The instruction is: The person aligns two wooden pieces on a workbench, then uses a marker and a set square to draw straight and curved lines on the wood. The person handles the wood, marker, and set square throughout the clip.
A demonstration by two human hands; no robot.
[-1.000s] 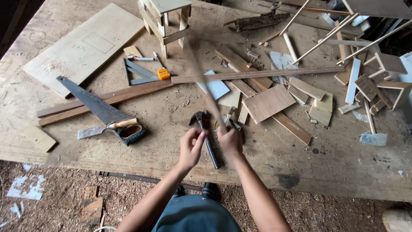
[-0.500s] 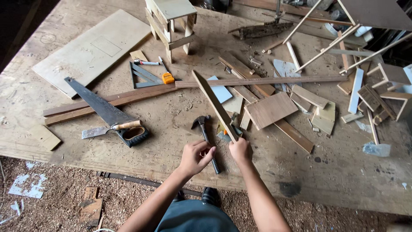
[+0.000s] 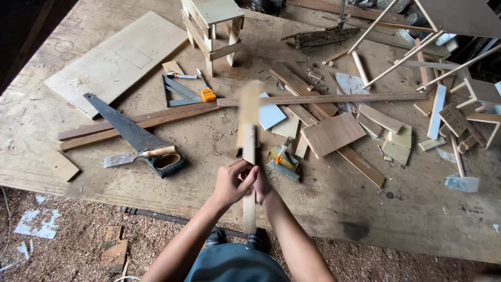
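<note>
Both my hands are closed around a thin wooden strip (image 3: 249,120) over the workbench (image 3: 417,219). The strip is blurred. It points away from me, and its near end reaches past my wrists. My left hand (image 3: 233,183) wraps it from the left with the fingers curled over. My right hand (image 3: 262,187) grips it from the right and is partly hidden behind the strip. A hammer seen earlier is covered by the strip and my hands.
A handsaw (image 3: 136,137) and a flat blade (image 3: 122,159) lie to the left, a metal square (image 3: 177,92) and an orange tape measure (image 3: 207,95) beyond. A small wooden stool (image 3: 211,26), a long strip (image 3: 323,98), a plywood square (image 3: 334,133) and scattered offcuts fill the far and right side.
The strip has swung from slanting up-left to pointing straight away from me, and it has slid towards me through my hands. Both hands have closed tighter and come together.
</note>
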